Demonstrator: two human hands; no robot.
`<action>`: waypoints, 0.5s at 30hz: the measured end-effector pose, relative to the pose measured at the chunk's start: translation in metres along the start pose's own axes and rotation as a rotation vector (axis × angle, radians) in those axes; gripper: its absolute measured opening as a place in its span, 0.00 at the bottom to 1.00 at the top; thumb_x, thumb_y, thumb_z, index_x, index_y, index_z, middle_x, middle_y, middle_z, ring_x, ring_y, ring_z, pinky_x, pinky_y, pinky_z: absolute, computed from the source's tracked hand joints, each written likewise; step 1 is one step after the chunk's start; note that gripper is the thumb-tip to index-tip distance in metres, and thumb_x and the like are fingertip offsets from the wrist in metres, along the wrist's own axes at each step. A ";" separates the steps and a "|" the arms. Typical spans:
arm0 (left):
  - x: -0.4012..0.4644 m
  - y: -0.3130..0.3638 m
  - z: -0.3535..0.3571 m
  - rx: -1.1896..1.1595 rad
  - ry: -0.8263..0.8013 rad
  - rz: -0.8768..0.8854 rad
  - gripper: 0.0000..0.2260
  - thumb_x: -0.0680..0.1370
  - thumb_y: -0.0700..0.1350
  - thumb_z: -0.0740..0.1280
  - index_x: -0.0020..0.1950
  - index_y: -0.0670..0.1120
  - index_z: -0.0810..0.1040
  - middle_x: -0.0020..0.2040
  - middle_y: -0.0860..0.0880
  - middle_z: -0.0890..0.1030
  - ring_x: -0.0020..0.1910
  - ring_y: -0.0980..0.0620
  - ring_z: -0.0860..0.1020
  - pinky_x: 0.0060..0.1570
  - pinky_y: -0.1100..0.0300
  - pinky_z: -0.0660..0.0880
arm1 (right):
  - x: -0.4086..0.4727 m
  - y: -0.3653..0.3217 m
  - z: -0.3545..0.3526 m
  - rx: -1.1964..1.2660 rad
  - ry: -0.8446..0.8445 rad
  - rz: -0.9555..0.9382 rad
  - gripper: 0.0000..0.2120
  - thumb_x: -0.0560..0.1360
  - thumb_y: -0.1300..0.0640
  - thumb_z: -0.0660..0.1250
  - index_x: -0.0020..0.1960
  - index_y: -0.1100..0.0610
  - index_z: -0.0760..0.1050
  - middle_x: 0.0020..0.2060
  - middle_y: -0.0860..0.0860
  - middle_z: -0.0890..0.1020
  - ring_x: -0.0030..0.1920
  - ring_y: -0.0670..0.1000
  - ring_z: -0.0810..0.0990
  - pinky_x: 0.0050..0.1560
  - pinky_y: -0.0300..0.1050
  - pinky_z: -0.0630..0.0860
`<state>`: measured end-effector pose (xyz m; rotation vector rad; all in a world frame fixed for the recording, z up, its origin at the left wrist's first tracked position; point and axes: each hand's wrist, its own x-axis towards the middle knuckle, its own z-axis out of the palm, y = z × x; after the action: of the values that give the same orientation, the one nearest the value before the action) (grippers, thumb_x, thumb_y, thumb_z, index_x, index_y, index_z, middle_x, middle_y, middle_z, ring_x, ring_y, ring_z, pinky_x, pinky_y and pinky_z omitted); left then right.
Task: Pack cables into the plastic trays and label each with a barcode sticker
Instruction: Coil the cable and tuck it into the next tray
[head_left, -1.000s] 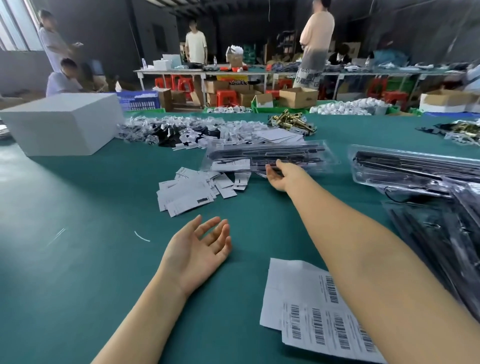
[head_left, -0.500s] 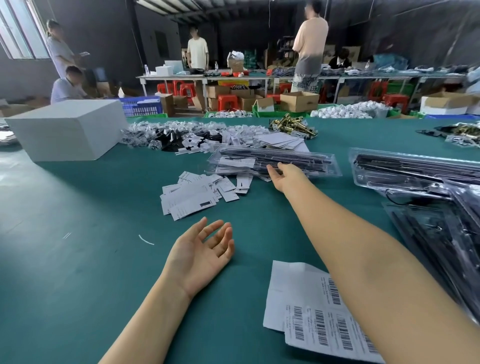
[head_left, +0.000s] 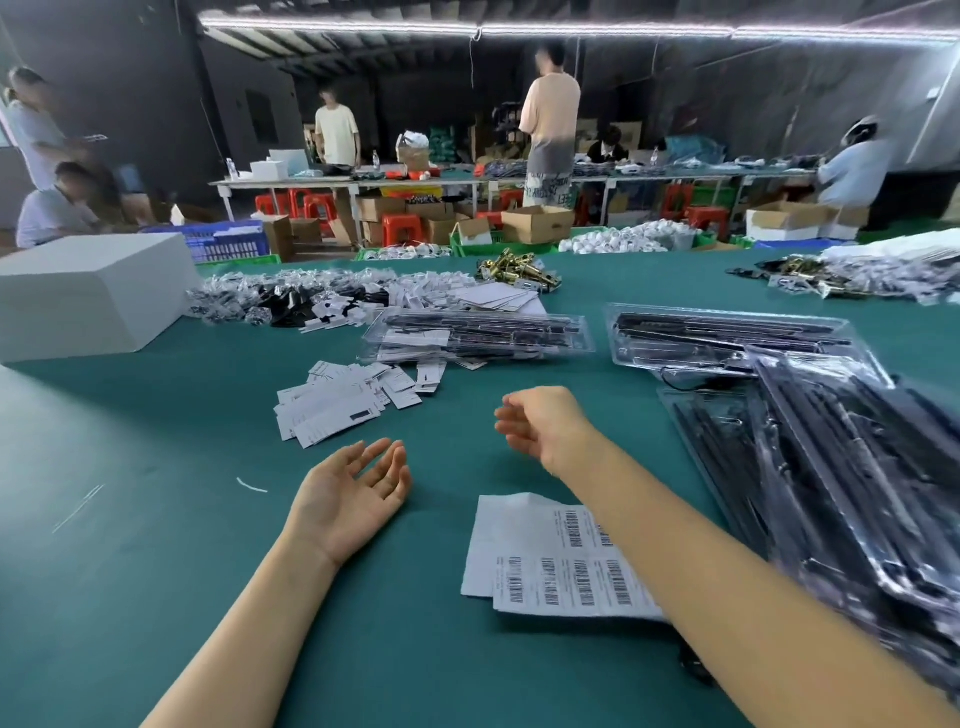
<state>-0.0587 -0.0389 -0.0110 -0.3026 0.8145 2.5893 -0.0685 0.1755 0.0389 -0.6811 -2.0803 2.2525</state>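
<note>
Looks like a lull between trays: the left hand lies palm-up on the green table with fingers loose, and the right hand hovers with fingers half-curled, both empty. The sticker sheet sits at 5 o'clock from the left hand, so I'd guess peeling a barcode comes next. Clear plastic trays holding dark cables are at 12 o'clock, and more trays are piled at 3.

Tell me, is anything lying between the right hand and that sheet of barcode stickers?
Nothing visible. The right hand hangs empty above bare green mat, and the barcode sticker sheet lies just nearer the person, partly under that forearm.
</note>
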 end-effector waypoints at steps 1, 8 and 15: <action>-0.001 -0.001 0.000 0.009 0.001 0.005 0.08 0.78 0.40 0.60 0.53 0.38 0.75 0.44 0.41 0.81 0.42 0.47 0.80 0.38 0.56 0.80 | -0.011 0.008 -0.005 -0.284 0.044 -0.147 0.05 0.77 0.62 0.60 0.45 0.59 0.74 0.37 0.54 0.81 0.33 0.52 0.79 0.30 0.40 0.76; 0.000 -0.011 0.001 0.157 0.020 0.111 0.07 0.78 0.37 0.59 0.51 0.37 0.75 0.45 0.40 0.79 0.43 0.47 0.79 0.38 0.59 0.81 | -0.055 0.060 -0.040 -1.197 0.074 -0.512 0.08 0.79 0.54 0.56 0.51 0.58 0.71 0.44 0.54 0.79 0.44 0.58 0.77 0.41 0.48 0.72; -0.017 -0.033 0.020 0.703 0.081 0.409 0.06 0.80 0.37 0.61 0.50 0.43 0.78 0.45 0.45 0.82 0.41 0.49 0.81 0.43 0.58 0.76 | -0.050 0.082 -0.041 -1.273 0.092 -0.650 0.04 0.78 0.61 0.54 0.45 0.55 0.61 0.39 0.51 0.71 0.35 0.55 0.70 0.29 0.45 0.56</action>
<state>-0.0310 -0.0077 -0.0056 -0.0264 1.8979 2.4334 0.0128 0.1903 -0.0243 0.0102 -2.8790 0.4257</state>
